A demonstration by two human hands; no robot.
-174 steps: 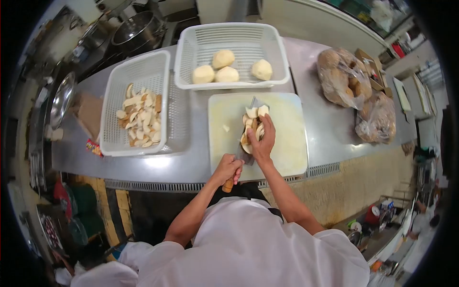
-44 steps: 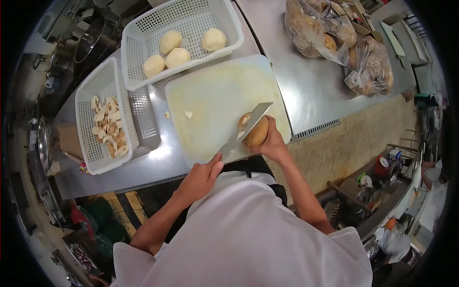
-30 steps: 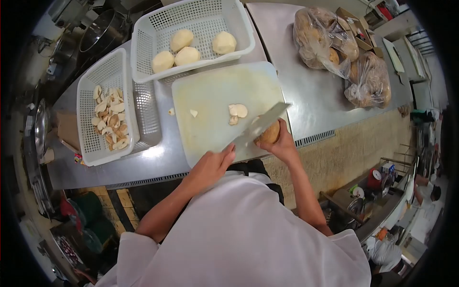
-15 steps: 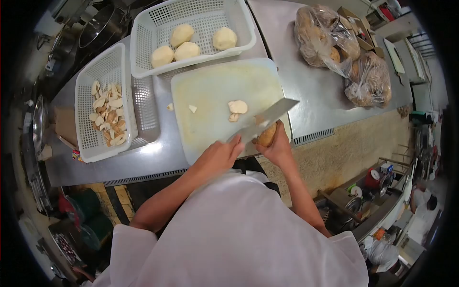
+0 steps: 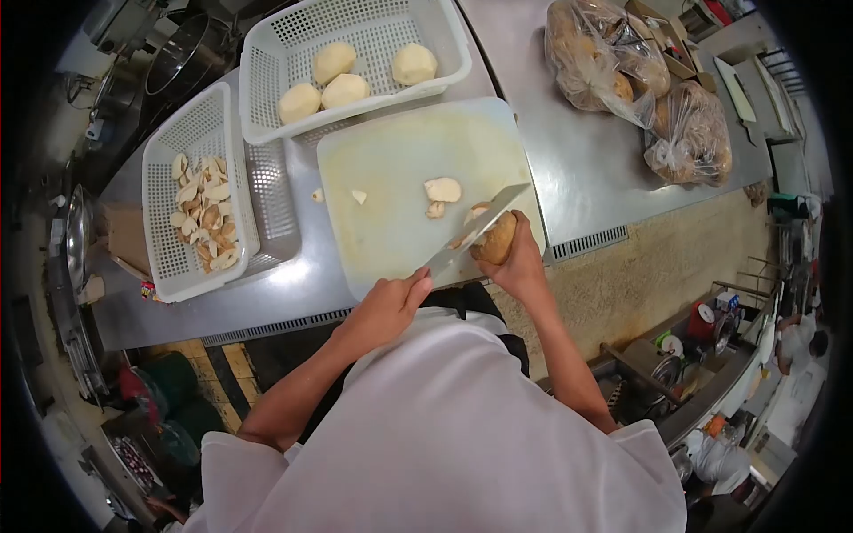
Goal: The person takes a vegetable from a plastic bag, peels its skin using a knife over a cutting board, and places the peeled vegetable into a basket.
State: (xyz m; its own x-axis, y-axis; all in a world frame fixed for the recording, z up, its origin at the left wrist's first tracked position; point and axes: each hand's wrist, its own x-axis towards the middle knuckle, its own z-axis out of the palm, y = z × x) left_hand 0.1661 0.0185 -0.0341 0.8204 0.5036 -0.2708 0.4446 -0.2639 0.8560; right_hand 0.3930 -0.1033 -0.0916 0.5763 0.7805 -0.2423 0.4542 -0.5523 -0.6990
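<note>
My left hand (image 5: 388, 306) is closed round the handle of a broad-bladed cleaver (image 5: 499, 201), its blade slanting up to the right. Brown-skinned and partly pared, a tuber (image 5: 497, 240) rests in the grip of my right hand (image 5: 522, 266). The blade lies against the tuber's left side, where pale flesh and a strip of peel show. Both are above the lower right edge of a white cutting board (image 5: 382, 213). On that board are a pale peel slice (image 5: 442, 189), a smaller piece (image 5: 435, 210) just below it and a white scrap (image 5: 359, 196).
A white basket (image 5: 251, 107) behind the board holds several peeled tubers (image 5: 345, 91). Another white basket (image 5: 160, 258) at left contains peelings (image 5: 209, 213). Plastic bags of brown tubers (image 5: 689, 142) sit on the steel table (image 5: 577, 178) at right. Co-workers appear at the far right.
The cleaver, blurred and crossing in front of the tuber before, is now sharper and drawn left and down. More of the tuber shows. The view has shifted slightly.
</note>
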